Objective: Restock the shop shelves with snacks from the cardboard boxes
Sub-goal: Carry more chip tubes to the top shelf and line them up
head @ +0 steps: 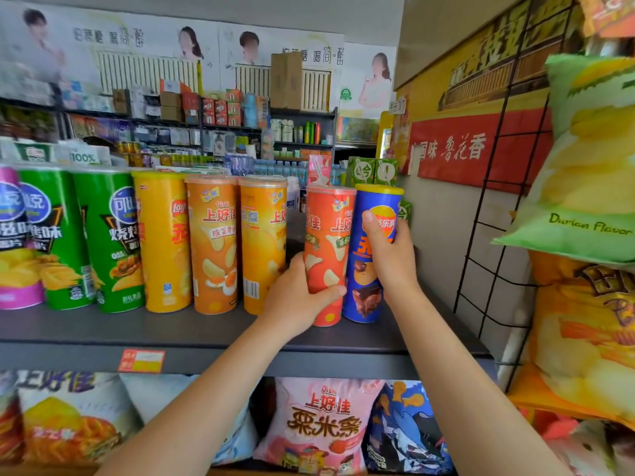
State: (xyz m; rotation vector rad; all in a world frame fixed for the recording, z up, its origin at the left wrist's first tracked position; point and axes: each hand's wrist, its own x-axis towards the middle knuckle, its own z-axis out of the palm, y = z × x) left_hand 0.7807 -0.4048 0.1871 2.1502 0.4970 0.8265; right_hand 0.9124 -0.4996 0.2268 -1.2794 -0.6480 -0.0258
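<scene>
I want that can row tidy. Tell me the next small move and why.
Probably slide the red can left against the orange can: a gap separates them. The left hand grips the red can low; the right hand holds the blue can.

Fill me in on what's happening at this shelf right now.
A person is stocking tall crisp cans on the dark shelf. The left hand grips the red can low down, and the right hand grips the blue can beside it; both cans stand upright at the right end of the row. To their left stand orange, yellow and green cans, with a gap before the red one. Snack bags fill the shelf below.
</scene>
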